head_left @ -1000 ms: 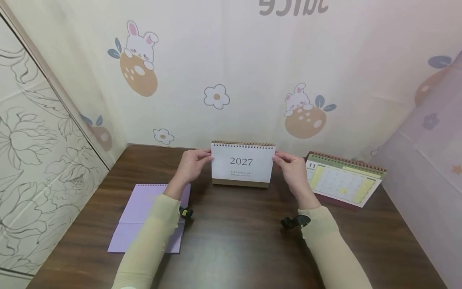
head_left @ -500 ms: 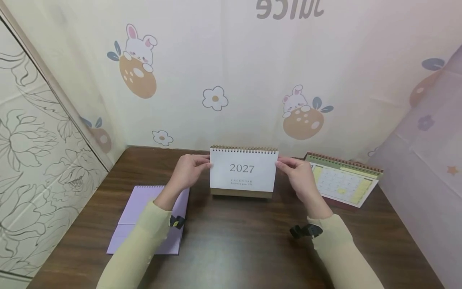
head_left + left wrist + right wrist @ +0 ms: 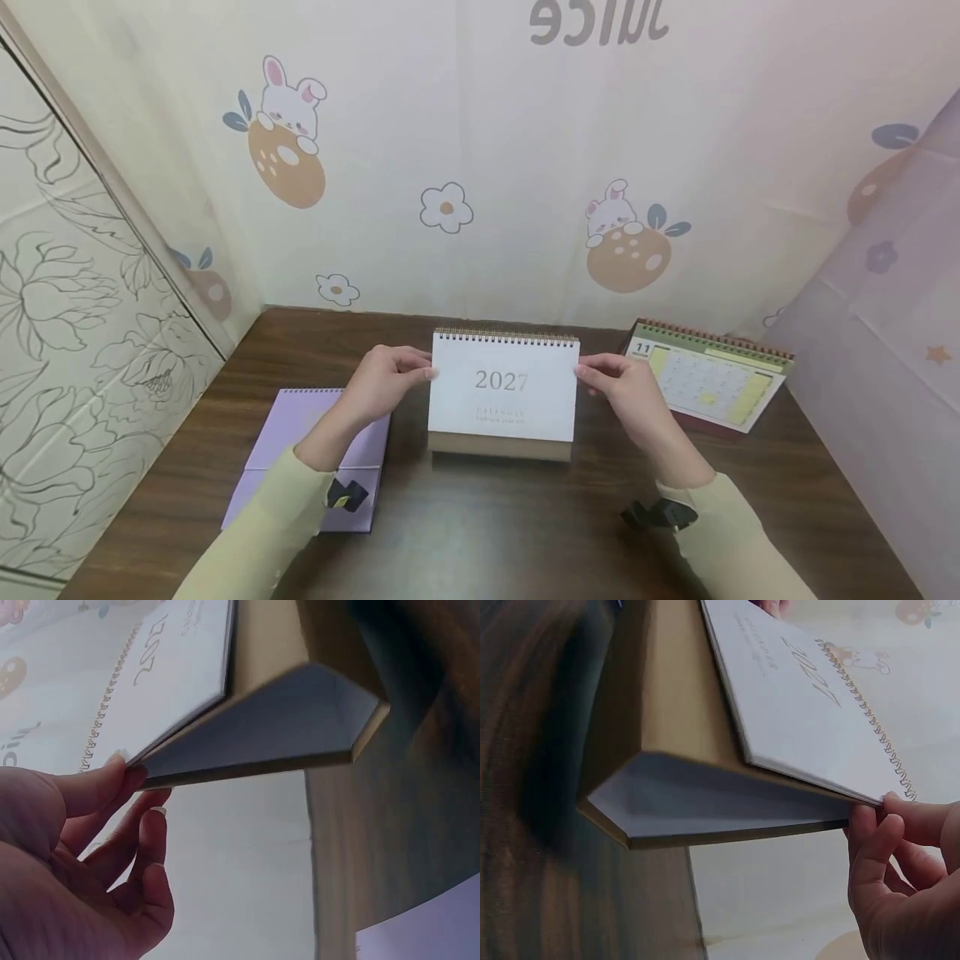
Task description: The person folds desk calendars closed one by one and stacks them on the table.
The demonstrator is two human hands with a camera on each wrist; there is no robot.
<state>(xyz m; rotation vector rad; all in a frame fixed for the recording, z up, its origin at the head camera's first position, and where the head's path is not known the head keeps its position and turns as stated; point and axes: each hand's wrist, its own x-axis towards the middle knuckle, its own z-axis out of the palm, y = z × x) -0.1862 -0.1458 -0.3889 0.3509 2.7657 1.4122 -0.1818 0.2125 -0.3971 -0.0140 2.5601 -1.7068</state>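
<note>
A white spiral-bound desk calendar [image 3: 501, 387] marked 2027, on a tan folded stand, is upright between both hands in the head view. My left hand [image 3: 378, 383] pinches its left edge near the coil, thumb on the front page. On the opposite edge, my right hand [image 3: 626, 392] pinches it the same way. Both wrist views show the hollow tan stand [image 3: 285, 720] from its open ends, with the thumbs and fingers gripping near the coil. In the right wrist view the calendar's base [image 3: 604, 817] appears raised off the table.
A lilac spiral calendar [image 3: 300, 429] lies flat at the left, partly under the left forearm. At the right stands a green and yellow desk calendar [image 3: 708, 379] with a page marked 11. A printed curtain [image 3: 510, 258] hangs behind the brown wooden table [image 3: 480, 533].
Both hands have brought the 2027 calendar from near the back curtain toward me. The lilac and the green-yellow calendars have stayed in place.
</note>
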